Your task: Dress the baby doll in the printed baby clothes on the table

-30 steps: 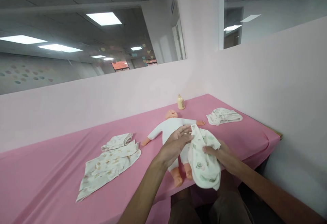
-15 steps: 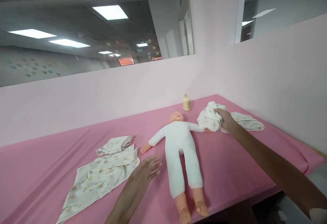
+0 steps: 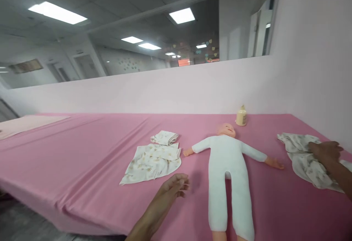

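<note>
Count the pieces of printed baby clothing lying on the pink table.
3: a flat garment left of the doll, a small folded piece behind it, and a crumpled pile under the right hand, possibly several pieces.

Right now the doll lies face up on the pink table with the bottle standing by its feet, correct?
Not quite. The head view shows the bottle standing by the doll's head, near the wall. The doll does lie face up on the pink table.
</note>
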Demonstrator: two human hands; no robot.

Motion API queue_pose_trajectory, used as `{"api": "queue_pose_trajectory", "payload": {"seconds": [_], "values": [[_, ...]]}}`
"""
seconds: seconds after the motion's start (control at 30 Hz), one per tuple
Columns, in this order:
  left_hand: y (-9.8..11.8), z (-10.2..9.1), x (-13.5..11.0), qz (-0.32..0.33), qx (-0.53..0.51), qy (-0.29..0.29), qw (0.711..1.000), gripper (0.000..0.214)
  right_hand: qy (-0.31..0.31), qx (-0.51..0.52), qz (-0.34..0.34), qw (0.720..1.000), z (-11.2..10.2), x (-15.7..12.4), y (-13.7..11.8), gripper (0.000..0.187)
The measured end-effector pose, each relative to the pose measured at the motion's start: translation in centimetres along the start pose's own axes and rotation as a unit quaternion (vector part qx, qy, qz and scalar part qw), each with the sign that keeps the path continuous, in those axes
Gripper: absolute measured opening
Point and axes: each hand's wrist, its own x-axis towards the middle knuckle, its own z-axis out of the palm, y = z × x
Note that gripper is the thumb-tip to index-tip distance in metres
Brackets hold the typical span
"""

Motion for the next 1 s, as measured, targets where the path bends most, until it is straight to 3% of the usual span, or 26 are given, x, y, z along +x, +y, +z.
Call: {"api": "queue_pose_trajectory", "payload": {"seconds": [0.07, 0.1, 0.2, 0.33, 0.43, 0.5, 0.63, 0.7, 0.77, 0.87, 1.0], "values": [[0.2, -0.3, 0.4, 0.016, 0.074, 0.007, 0.997, 0.035, -0.012, -0.048, 0.052, 0.997, 1.1, 0.9, 1.3, 0.076], [0.2, -0.6, 0.7, 0.022, 0.118, 0.013, 0.993, 0.036, -0.017, -0.055, 0.045, 0.997, 1.5, 1.1, 1.7, 0.073], [-0.3, -1.5, 1.6, 0.056, 0.269, 0.042, 0.961, 0.04, -0.018, -0.096, -0.101, 0.99, 1.7, -0.4, 2.2, 0.061], [-2.3, -2.6, 2.4, 0.136, 0.448, 0.074, 0.88, 0.044, -0.085, -0.107, -0.269, 0.953, 0.8, -5.3, 2.5, 0.049], [-3.4, -4.0, 3.4, 0.169, 0.526, 0.092, 0.829, 0.042, -0.116, -0.087, -0.343, 0.928, 0.7, -9.5, 3.3, 0.038], [-2.8, -5.8, 5.0, 0.172, 0.561, 0.111, 0.802, 0.044, -0.142, -0.061, -0.364, 0.918, 1.0, -11.7, 4.0, 0.036], [0.9, -11.3, 9.5, 0.133, 0.613, 0.185, 0.757, 0.053, -0.142, -0.013, -0.386, 0.911, 1.7, -13.9, 5.5, 0.04], [2.6, -14.2, 11.5, 0.071, 0.648, 0.2, 0.731, 0.06, -0.144, -0.011, -0.395, 0.907, 1.8, -14.2, 5.9, 0.041], [3.4, -16.3, 12.5, -0.008, 0.661, 0.186, 0.727, 0.063, -0.145, -0.014, -0.397, 0.906, 1.7, -14.3, 6.1, 0.04], [2.8, -17.8, 12.4, -0.062, 0.654, 0.17, 0.735, 0.052, -0.14, -0.003, -0.399, 0.906, 1.5, -14.2, 6.1, 0.037], [1.5, -17.2, 11.0, -0.037, 0.653, 0.19, 0.732, 0.036, -0.129, 0.022, -0.403, 0.906, 1.3, -13.8, 6.0, 0.035]]}}
